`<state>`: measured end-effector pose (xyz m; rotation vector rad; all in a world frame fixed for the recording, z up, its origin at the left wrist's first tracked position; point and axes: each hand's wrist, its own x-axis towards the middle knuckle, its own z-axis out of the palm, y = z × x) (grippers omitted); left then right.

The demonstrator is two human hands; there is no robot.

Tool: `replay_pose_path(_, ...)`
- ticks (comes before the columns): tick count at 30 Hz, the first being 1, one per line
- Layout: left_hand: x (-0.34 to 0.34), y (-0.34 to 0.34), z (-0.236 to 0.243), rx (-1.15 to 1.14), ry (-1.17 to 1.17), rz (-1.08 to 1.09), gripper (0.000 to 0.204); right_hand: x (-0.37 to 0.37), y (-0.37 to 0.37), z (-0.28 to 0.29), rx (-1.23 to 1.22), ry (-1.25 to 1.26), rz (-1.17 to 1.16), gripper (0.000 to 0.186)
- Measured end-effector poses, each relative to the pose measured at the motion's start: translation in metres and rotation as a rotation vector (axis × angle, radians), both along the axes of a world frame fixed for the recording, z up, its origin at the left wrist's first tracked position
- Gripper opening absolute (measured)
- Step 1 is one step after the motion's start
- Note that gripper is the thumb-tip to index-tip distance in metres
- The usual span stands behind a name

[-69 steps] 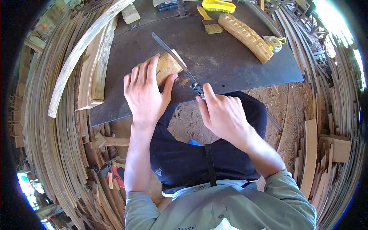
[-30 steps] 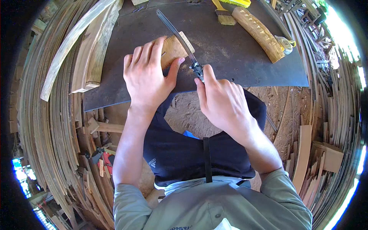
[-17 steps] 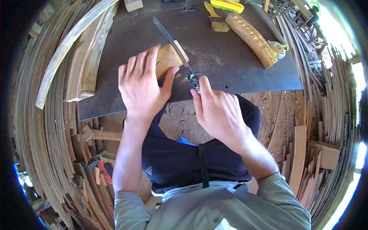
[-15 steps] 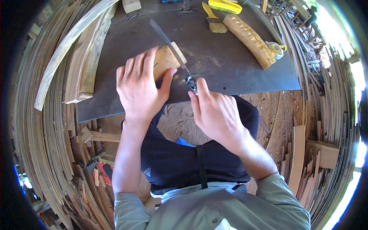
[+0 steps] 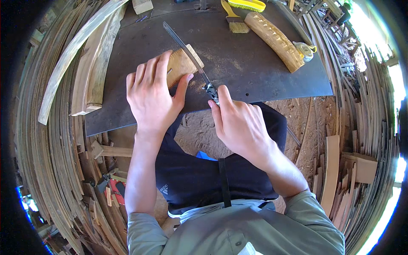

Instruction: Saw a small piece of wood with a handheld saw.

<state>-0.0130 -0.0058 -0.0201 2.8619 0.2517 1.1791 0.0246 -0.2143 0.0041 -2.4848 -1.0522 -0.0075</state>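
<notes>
My left hand (image 5: pixel 151 95) presses a pale wooden block (image 5: pixel 180 69) onto the dark metal tabletop (image 5: pixel 140 55), thumb on the near side and fingers curled over the left end. A small nail-like piece pokes up from the block beside my fingers. In my right hand (image 5: pixel 243 123) is a hand saw (image 5: pixel 182 44), gripped by its dark handle. Its long narrow blade lies slantwise across the block near the right end, tip pointing to the far left. Fine sawdust is scattered around the block.
A carved log piece (image 5: pixel 274 41), a paintbrush (image 5: pixel 234 19), a yellow scrub brush (image 5: pixel 247 4) and a tape roll (image 5: pixel 304 51) lie at the far right. Thick timber pieces (image 5: pixel 87 80) rest at the left edge. Stacked boards (image 5: pixel 359 123) crowd both sides.
The saw blade, blurred before, now looks sharp, still across the same end of the block. Both hands keep their grips; the whole view has shifted slightly.
</notes>
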Motion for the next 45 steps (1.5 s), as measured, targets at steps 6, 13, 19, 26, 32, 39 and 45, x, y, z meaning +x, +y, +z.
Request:
replay_pose_path(6, 0.001, 0.001, 0.0, -0.005, -0.004, -0.009, 0.058, 0.002, 0.001, 0.002, -0.03, -0.023, -0.008, 0.023)
replay_pose_path(13, 0.001, 0.0, 0.0, 0.018, -0.01, 0.0, 0.057, -0.003, -0.001, 0.004, -0.041, -0.024, -0.009, 0.024)
replay_pose_path(19, 0.001, 0.0, -0.002, 0.01, -0.013, -0.001, 0.057, -0.003, -0.001, 0.0, -0.037, -0.045, -0.016, 0.026)
replay_pose_path(26, 0.005, 0.007, -0.002, -0.039, 0.017, -0.002, 0.057, -0.01, -0.008, 0.002, -0.104, 0.002, -0.057, 0.03)
replay_pose_path(32, 0.003, 0.004, -0.002, -0.005, -0.031, -0.016, 0.056, -0.004, -0.003, 0.007, -0.071, -0.022, -0.036, 0.029)
replay_pose_path(39, 0.004, 0.007, -0.001, -0.023, -0.03, -0.024, 0.055, -0.007, -0.003, 0.01, -0.149, 0.002, -0.076, 0.027)
replay_pose_path(45, 0.005, 0.008, -0.003, -0.006, -0.046, -0.032, 0.054, -0.003, 0.004, 0.014, -0.031, -0.118, -0.019, 0.025)
